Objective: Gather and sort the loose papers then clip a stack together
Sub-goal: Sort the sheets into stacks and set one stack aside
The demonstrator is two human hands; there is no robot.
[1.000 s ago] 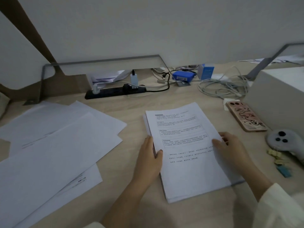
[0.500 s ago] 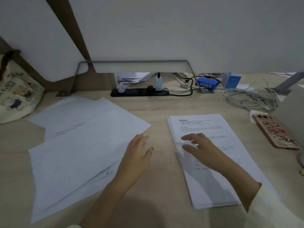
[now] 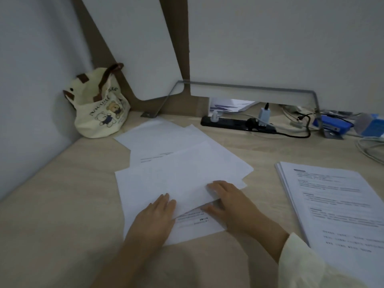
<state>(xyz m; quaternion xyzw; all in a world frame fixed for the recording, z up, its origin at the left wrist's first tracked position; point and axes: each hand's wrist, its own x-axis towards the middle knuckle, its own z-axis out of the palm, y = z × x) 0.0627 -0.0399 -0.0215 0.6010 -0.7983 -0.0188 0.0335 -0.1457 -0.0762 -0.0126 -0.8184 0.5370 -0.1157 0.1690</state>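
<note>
- The bench point(image 3: 62, 204) is smooth under both hands, so the sheets should slide easily. Sweep them inward rather than lifting them one by one.
- The loose papers point(image 3: 182, 163) fan out ahead of and beneath the hands, overlapping at different angles. Draw the far sheets toward the palms, then knock the edges square.
- The sorted stack point(image 3: 332, 204) lies well to the right of the right hand, apart from the fan. Keep the sweep away from it.
- The left hand point(image 3: 153, 221) lies flat with fingers straight and together, pressing the lowest sheet. It makes a good anchor.
- The right hand point(image 3: 230, 204) spreads its fingers on the top sheet, thumb at that sheet's near edge, and closes on nothing. It should probably do the gathering.
</note>
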